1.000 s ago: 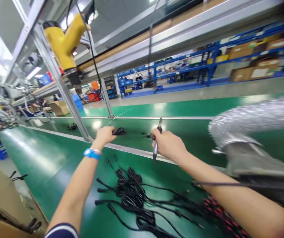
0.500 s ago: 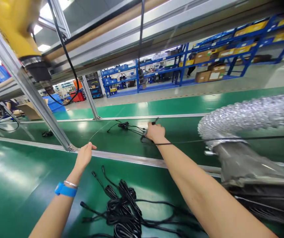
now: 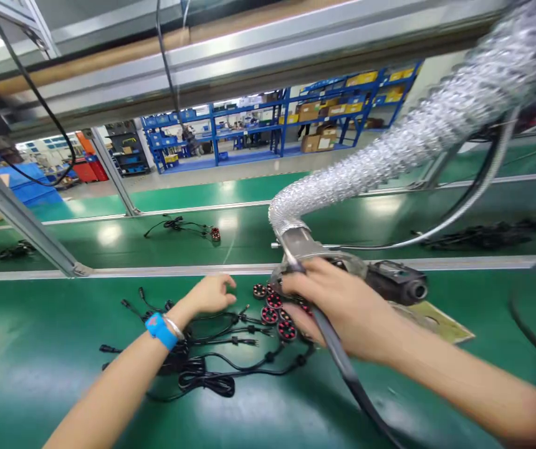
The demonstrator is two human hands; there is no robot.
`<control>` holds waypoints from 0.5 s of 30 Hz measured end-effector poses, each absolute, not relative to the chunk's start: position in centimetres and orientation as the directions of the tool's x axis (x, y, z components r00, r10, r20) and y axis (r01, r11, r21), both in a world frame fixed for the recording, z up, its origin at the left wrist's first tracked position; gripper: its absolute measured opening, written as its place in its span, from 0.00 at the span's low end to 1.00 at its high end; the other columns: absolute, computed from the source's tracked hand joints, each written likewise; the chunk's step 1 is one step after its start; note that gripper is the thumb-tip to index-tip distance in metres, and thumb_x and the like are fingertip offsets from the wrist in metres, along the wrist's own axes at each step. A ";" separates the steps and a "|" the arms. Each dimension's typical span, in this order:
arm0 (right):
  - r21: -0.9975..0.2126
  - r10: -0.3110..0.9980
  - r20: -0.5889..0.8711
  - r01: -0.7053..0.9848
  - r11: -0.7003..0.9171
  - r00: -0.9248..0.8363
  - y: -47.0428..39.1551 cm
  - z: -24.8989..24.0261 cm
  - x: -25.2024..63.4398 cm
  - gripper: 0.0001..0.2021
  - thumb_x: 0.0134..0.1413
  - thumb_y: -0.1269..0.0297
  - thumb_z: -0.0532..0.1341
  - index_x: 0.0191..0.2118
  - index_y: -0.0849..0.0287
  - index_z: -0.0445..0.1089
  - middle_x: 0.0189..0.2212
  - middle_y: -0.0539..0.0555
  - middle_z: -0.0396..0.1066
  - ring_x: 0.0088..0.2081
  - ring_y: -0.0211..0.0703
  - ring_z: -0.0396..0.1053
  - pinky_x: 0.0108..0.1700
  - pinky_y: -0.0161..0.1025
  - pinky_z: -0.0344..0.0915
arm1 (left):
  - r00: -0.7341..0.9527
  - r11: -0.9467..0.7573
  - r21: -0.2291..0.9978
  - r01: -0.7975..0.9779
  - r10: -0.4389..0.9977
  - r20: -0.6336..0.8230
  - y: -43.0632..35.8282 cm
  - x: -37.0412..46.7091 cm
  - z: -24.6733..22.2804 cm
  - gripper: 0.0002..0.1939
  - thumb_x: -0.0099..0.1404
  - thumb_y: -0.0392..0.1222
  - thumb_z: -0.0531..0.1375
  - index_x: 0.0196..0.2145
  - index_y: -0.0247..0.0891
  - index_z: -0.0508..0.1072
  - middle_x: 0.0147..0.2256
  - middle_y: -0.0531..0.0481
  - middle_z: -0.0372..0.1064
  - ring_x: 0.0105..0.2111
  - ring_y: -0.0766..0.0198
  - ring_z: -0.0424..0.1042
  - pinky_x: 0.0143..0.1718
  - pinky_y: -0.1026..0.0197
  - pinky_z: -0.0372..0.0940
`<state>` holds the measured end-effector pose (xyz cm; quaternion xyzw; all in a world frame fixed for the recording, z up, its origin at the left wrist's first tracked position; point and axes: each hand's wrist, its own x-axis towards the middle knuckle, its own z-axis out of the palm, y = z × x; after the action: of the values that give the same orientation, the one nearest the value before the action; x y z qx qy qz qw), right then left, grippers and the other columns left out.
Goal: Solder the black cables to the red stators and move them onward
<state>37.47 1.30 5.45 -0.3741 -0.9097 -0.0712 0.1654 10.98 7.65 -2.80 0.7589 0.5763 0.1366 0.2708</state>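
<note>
My right hand (image 3: 343,305), partly blurred, is closed round a soldering iron (image 3: 292,257) whose thick dark cord trails toward the bottom edge. Below and left of its fingers lie several small round black parts with red dots (image 3: 287,330), joined to black cables (image 3: 207,380). My left hand (image 3: 209,293) hovers over the coiled cables, with thumb and index finger curled toward each other. A faint thin solder wire (image 3: 229,251) runs down to these fingers. Just behind my right hand stands a grey fume hood (image 3: 300,242), which hides some of the round parts.
A silver flexible duct (image 3: 371,168) rises from the hood to the upper right. Beyond the metal rail (image 3: 193,270) lies another cable with a red-dotted part (image 3: 215,234). A black cylindrical tool (image 3: 401,284) and a yellowish board (image 3: 440,321) are at the right. Aluminium posts (image 3: 25,218) stand left.
My view has swung right. Both hands came back from beyond the rail to the near side; the right one is now by the hood. The cable with the red-dotted part stays behind the rail.
</note>
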 end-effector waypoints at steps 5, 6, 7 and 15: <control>-0.091 0.365 0.766 0.473 0.876 -0.529 -2.7 -1.8 44.0 0.09 0.55 0.78 0.56 0.39 0.58 0.67 0.32 0.55 0.76 0.39 0.45 0.72 0.42 0.41 0.71 | 0.520 -0.441 0.467 0.766 0.853 -0.047 9.7 17.3 -4.0 0.35 0.44 0.35 0.65 0.53 0.36 0.69 0.49 0.40 0.65 0.49 0.48 0.66 0.53 0.52 0.62; -0.101 0.362 0.786 0.475 0.874 -0.501 -2.8 -2.6 44.5 0.10 0.54 0.80 0.56 0.38 0.58 0.67 0.32 0.55 0.77 0.39 0.45 0.73 0.42 0.42 0.72 | 0.547 -0.473 0.450 0.758 0.836 -0.043 10.2 18.0 -4.0 0.34 0.45 0.35 0.64 0.52 0.36 0.69 0.50 0.40 0.65 0.51 0.48 0.65 0.54 0.52 0.62; -0.112 0.358 0.807 0.474 0.873 -0.470 -2.9 -3.2 44.9 0.11 0.53 0.80 0.56 0.37 0.58 0.68 0.33 0.55 0.77 0.38 0.45 0.74 0.42 0.42 0.72 | 0.572 -0.501 0.435 0.748 0.819 -0.041 10.6 18.6 -4.0 0.32 0.45 0.34 0.63 0.52 0.36 0.69 0.51 0.40 0.65 0.51 0.48 0.65 0.55 0.52 0.61; -0.130 0.336 0.870 0.489 0.863 -0.362 -2.8 -4.8 45.8 0.09 0.47 0.78 0.55 0.32 0.58 0.67 0.34 0.55 0.78 0.36 0.44 0.74 0.38 0.41 0.73 | 0.627 -0.582 0.378 0.720 0.779 0.007 11.0 19.9 -2.8 0.23 0.57 0.37 0.59 0.52 0.37 0.66 0.51 0.43 0.69 0.51 0.53 0.67 0.55 0.53 0.61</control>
<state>45.85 -2.77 -4.75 -0.2508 -0.8217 -0.0756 0.5062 19.86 11.01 -2.84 0.8853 0.4233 0.0860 0.1722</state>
